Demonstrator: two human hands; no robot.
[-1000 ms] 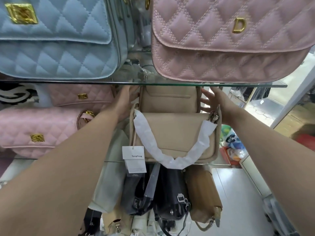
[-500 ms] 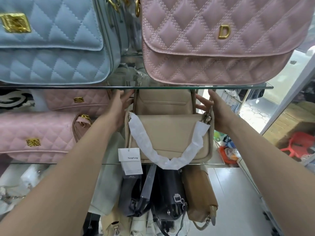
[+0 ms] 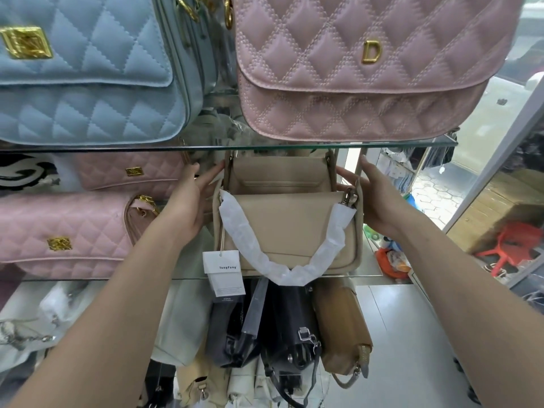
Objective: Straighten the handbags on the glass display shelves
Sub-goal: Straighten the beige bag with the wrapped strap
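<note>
While the straight-fingered left hand (image 3: 191,203) and right hand (image 3: 378,201) press the rear bag's (image 3: 279,175) sides, the front bag (image 3: 294,231) sits at the shelf's (image 3: 371,275) front edge.

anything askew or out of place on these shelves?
Front beige bag on the middle shelf: its paper-wrapped strap and tag droop past the glass edge. Below, black bags lean jammed together.

Bright even daylight from the right, soft shadows, wide-angle bending — edges slightly blurred
</note>
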